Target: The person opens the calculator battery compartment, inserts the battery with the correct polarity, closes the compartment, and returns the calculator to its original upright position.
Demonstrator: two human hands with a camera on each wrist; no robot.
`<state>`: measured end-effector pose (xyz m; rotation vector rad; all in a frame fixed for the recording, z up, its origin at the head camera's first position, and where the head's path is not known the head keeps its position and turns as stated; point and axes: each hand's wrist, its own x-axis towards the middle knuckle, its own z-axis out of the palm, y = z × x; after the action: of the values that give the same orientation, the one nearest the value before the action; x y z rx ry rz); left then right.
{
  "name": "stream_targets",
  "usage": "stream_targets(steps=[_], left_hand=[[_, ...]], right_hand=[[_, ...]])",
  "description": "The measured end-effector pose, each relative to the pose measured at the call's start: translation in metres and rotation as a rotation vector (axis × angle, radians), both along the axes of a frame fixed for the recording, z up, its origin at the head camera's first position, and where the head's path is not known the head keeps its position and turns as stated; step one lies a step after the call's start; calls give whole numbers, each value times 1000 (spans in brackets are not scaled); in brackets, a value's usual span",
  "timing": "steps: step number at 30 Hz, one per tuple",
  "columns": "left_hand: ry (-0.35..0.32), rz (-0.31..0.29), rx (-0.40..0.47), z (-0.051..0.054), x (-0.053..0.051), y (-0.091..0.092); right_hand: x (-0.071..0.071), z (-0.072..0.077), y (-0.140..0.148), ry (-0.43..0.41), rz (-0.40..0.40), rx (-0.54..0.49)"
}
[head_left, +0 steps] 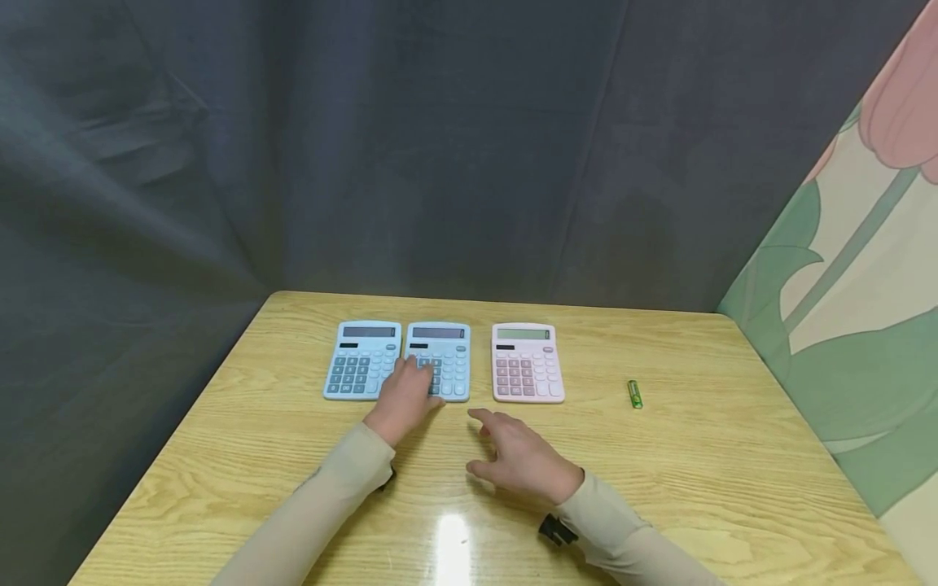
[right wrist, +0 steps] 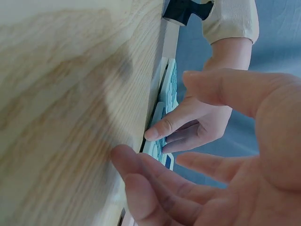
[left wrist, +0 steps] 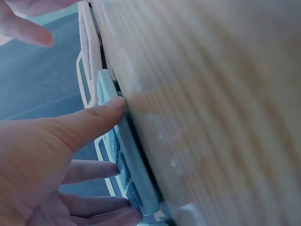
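In the head view, two blue calculators lie side by side, one at the left (head_left: 362, 358) and one in the middle (head_left: 458, 366). My left hand (head_left: 405, 399) rests over the middle one, its fingertips on the keys. The left wrist view has the left hand (left wrist: 56, 146) with its thumb against the near edge of the blue calculator (left wrist: 134, 160). My right hand (head_left: 523, 457) is held over the table in front of the pink calculator (head_left: 528, 362), touching nothing. The right wrist view shows the right hand's (right wrist: 207, 188) fingers loosely bent and apart, nothing between them.
A green battery (head_left: 634, 394) lies on the wooden table (head_left: 703, 472) to the right of the pink calculator. Dark cloth (head_left: 454, 146) hangs behind the table and along its left side. A floral curtain (head_left: 850, 268) borders the right side.
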<state>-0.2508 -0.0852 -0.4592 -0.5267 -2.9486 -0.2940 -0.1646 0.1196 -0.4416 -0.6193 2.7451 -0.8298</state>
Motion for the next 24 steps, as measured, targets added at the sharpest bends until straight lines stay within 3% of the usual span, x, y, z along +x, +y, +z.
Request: stream_targets(steps=[9,14,18,24], left_hand=[[-15,50,57,0,-12,-1],[-69,64,117,2,-13,-3],[-146,60,202,5,-5,-6],[-210,65,264,8,24,-8]], right_hand=[[-2,-1,5,39,-3,-1],[-14,1,12,49,-51,-18],[-37,6,29,88,-189,-33],[-78,10,66,172,-392,-44]])
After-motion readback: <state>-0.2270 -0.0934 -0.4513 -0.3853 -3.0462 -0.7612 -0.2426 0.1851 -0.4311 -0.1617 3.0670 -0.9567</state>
